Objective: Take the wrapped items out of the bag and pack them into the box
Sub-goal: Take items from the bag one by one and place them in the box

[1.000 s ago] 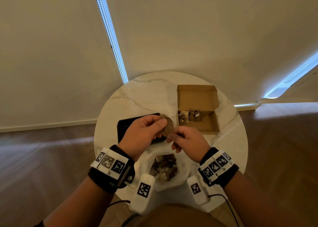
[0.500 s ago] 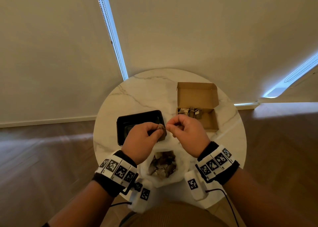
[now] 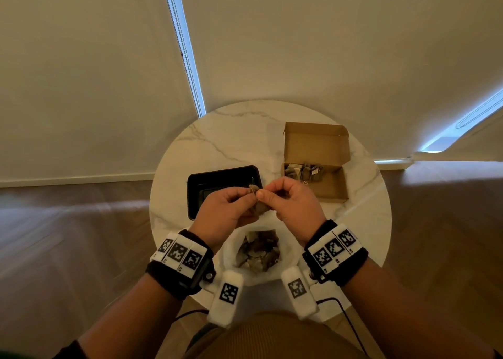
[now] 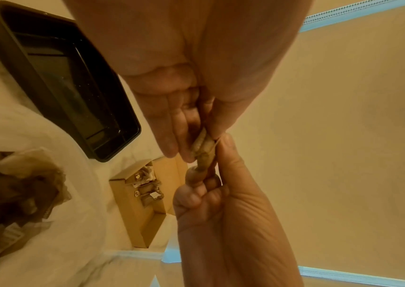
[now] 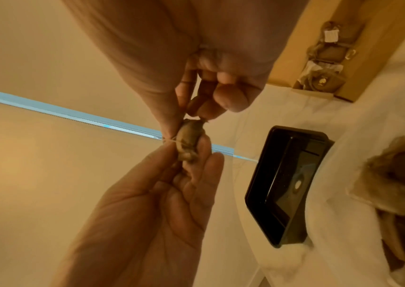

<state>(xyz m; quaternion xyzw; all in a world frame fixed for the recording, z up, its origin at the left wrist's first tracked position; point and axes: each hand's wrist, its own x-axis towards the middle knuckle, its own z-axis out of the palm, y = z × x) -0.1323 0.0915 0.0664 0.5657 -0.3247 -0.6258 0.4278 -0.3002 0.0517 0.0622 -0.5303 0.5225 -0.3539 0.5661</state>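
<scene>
A small wrapped item (image 3: 258, 205) in crumpled brown paper hangs between both hands above the bag. My left hand (image 3: 250, 195) pinches it between thumb and fingers, seen closely in the left wrist view (image 4: 202, 148). My right hand (image 3: 263, 195) pinches its other end with thumb and curled fingers, and the right wrist view shows the item (image 5: 188, 142) between them. The white bag (image 3: 230, 252) stands open at the table's near edge with several wrapped items (image 3: 258, 250) inside. The open cardboard box (image 3: 332, 190) lies at the right and holds a few wrapped items (image 3: 302, 169) along its far side.
A black plastic tray (image 3: 217, 175) sits left of the box, just beyond my left hand. Everything rests on a round white marble table (image 3: 234, 141) that stands against pale blinds. Wooden floor surrounds the table.
The brown item in my left hand looked wide and flat a second ago; it is now a small bunched piece. My right hand has closed in and pinches it.
</scene>
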